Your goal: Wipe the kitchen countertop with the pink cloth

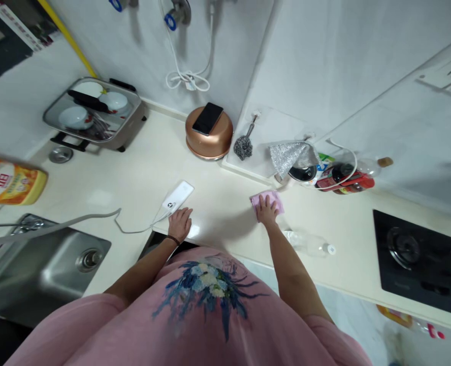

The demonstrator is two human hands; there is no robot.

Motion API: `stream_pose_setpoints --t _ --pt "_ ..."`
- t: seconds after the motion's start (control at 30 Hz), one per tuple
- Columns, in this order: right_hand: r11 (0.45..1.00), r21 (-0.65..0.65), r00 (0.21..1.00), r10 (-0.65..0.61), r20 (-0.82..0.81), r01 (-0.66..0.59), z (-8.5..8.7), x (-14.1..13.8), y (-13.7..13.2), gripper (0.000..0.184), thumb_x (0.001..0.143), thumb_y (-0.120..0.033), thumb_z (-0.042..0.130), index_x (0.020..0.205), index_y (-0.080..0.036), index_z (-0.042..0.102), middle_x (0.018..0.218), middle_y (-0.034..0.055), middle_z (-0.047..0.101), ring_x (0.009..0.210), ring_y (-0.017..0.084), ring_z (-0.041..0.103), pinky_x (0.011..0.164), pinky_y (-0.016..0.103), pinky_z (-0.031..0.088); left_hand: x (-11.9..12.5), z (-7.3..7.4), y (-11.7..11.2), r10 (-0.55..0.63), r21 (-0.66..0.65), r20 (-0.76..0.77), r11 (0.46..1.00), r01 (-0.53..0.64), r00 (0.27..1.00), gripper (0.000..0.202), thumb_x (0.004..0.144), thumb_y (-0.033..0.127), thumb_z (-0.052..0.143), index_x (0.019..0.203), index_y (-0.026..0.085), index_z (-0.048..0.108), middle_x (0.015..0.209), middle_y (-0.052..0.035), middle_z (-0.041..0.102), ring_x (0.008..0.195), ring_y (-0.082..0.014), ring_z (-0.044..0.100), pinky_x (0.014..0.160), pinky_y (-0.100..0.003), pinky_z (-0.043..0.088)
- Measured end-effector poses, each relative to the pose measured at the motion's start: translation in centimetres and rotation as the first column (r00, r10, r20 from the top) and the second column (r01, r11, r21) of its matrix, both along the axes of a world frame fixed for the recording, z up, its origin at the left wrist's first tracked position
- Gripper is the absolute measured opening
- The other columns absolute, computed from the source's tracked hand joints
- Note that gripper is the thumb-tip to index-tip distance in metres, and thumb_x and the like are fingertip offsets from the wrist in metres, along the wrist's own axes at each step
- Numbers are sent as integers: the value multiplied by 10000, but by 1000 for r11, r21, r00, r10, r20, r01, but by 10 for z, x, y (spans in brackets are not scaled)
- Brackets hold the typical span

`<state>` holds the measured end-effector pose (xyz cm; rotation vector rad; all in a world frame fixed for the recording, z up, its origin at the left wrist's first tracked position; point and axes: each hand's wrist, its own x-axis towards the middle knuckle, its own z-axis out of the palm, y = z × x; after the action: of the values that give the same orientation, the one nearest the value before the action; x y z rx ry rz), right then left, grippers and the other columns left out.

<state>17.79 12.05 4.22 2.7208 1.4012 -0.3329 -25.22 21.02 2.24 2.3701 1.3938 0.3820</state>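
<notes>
My right hand (267, 210) lies on a folded pink cloth (280, 200) on the counter, fingers spread and pressing it flat. Just beside that wrist, a clear plastic bottle (313, 244) with a white cap lies on its side. At the counter's front edge, my left hand (180, 223) rests flat with fingers stretched out and holds nothing; a dark bracelet circles the wrist. Close above it is a white power bank (181, 197) with a cable attached.
An upturned copper-coloured pot (206, 140) bears a black phone (207, 118). Bowls sit in an electric pan (125, 127) at back left. A sink (54, 254) and yellow detergent bottle (12, 180) are left; a gas stove (419, 259) is right. Several bottles (347, 178) line the wall.
</notes>
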Motion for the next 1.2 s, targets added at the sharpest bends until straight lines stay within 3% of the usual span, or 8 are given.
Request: stream_pose_setpoints --t 0.17,0.4,0.5,0.63,0.77,0.9,1.1,1.2 --pt "996 87 1000 -9 25 6 -9 -21 -5 702 1050 -473 320 1730 -340 201 1837 61 111 1649 423 87 1214 736 255 1 5 0 -10 -37 -37 999 9 999 515 1028 327 442 1491 215 637 1492 -166 628 1378 -359 497 1143 -550 360" --pt "932 340 980 169 -104 -125 -38 -102 -171 610 1035 -269 352 1638 -276 448 1687 113 466 1579 291 333 1254 593 321 2 2 0 7 -79 -68 997 -12 998 537 1021 336 447 1511 201 621 1540 -176 591 1409 -379 477 1174 -577 317" --pt "917 397 995 20 -98 21 -39 -82 -233 557 1035 -274 340 1546 -258 559 1586 142 557 1504 296 435 1217 595 375 3 4 0 -3 -86 -88 996 -4 996 538 1018 347 465 1511 198 622 1561 -182 568 1429 -388 457 1177 -582 310" --pt "902 383 979 -201 -31 197 -29 -34 -263 555 1042 -357 299 1470 -222 624 1526 193 583 1442 332 492 1194 649 375 5 7 0 -17 -91 -108 996 7 994 544 1013 345 477 1521 203 610 1574 -183 550 1439 -391 443 1183 -588 303" --pt "877 372 932 -355 76 304 -21 -19 -261 616 1030 -402 258 1557 -251 539 1658 219 436 1514 390 423 1213 728 273 5 7 0 -13 -92 -115 996 3 993 546 1018 344 462 1522 194 608 1572 -188 552 1439 -389 443 1190 -592 294" --pt "873 381 932 -355 71 304 -27 -51 -233 652 1033 -388 243 1625 -202 446 1663 256 415 1531 397 395 1219 740 252 4 4 0 -18 -93 -103 996 8 994 533 1019 345 460 1506 201 623 1568 -180 563 1440 -384 445 1193 -585 291" --pt "947 291 974 180 -138 -133 -43 -131 -130 588 1060 -370 345 1626 -266 465 1700 124 442 1627 320 237 1271 626 269 3 0 0 -17 -78 -69 997 12 997 513 1018 339 476 1493 225 632 1560 -168 577 1425 -375 471 1178 -578 312" --pt "970 192 977 173 -128 -146 -36 -120 -100 613 1060 -471 359 1652 -328 432 1765 85 342 1660 383 116 1277 702 186 3 1 0 -22 -80 -68 997 17 997 518 1016 338 475 1495 220 633 1549 -174 586 1411 -378 482 1167 -578 325"
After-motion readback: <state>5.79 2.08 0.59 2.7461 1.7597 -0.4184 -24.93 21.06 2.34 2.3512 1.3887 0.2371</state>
